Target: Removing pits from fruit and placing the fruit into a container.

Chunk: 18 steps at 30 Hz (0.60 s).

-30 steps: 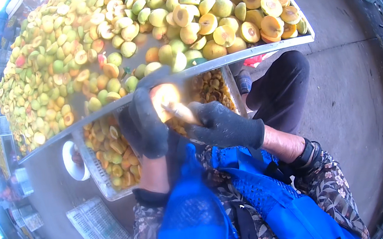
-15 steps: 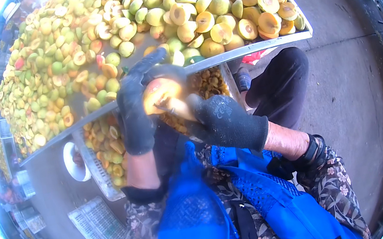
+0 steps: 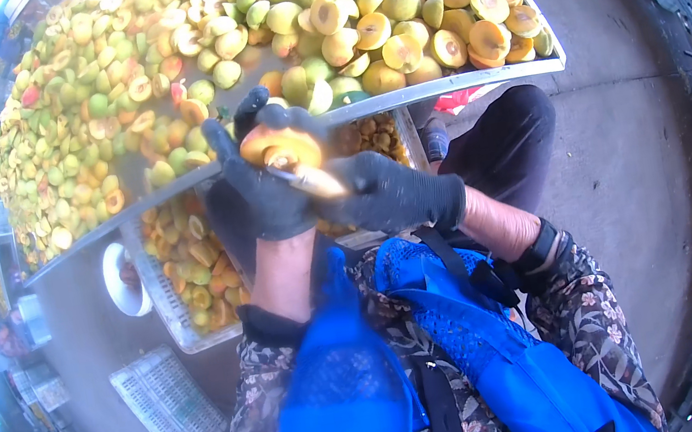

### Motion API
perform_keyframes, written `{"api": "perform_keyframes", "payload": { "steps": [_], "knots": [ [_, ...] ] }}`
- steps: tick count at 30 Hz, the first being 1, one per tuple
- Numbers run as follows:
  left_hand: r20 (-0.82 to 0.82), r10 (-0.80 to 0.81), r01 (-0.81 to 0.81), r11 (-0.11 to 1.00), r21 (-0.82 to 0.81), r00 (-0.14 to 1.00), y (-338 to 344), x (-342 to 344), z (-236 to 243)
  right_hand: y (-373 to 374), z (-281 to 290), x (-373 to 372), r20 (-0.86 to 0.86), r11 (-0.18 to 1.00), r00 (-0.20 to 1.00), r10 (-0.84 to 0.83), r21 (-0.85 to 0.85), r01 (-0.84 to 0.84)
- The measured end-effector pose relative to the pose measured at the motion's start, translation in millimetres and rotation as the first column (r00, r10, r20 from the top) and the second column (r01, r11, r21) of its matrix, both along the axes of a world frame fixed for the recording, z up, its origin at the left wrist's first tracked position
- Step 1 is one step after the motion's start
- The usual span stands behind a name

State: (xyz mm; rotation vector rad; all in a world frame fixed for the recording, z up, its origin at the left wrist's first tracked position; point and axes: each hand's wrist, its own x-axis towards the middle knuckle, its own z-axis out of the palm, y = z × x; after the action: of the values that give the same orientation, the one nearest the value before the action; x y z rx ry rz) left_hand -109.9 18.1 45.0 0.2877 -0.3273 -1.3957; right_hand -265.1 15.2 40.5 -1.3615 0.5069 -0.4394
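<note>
We list one round, cut, yellow-orange fruit (image 3: pixel 288 144), held in the black-gloved left hand (image 3: pixel 275 198), just near of the metal-rimmed surface (image 3: pixel 453 89). One pale-handled tool (image 3: pixel 321 184), pinched by the black-gloved right hand (image 3: pixel 383 190): long axis running near right to far left, metal tip at the fruit, depth we cannot tell. The left hand is nearer the fruit. Below, we count one white plastic crate (image 3: pixel 164 313).
</note>
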Motion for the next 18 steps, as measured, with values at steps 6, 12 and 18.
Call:
{"api": "perform_keyframes", "payload": {
  "steps": [6, 12, 18],
  "knots": [
    [-0.140, -0.100, 0.098, 0.995, -0.024, 0.985, -10.4, 23.9, -47.6, -8.7, -9.1, -15.1, 0.261, 0.804, 0.960, 0.105, 0.546, -0.236],
    [0.330, 0.210, -0.299, 0.923, 0.244, 0.920, 7.2, 35.8, -22.6, -24.7, -124.3, -46.1, -0.519, 0.514, 0.777, -0.356, -0.803, -0.301],
    [0.854, 0.288, -0.659, 0.748, 0.082, 0.434, 48.5, 98.1, -78.2, 0.9, -127.3, -44.8, -0.631, 0.746, 0.694, -0.347, -0.634, -0.203]
  ]
}}
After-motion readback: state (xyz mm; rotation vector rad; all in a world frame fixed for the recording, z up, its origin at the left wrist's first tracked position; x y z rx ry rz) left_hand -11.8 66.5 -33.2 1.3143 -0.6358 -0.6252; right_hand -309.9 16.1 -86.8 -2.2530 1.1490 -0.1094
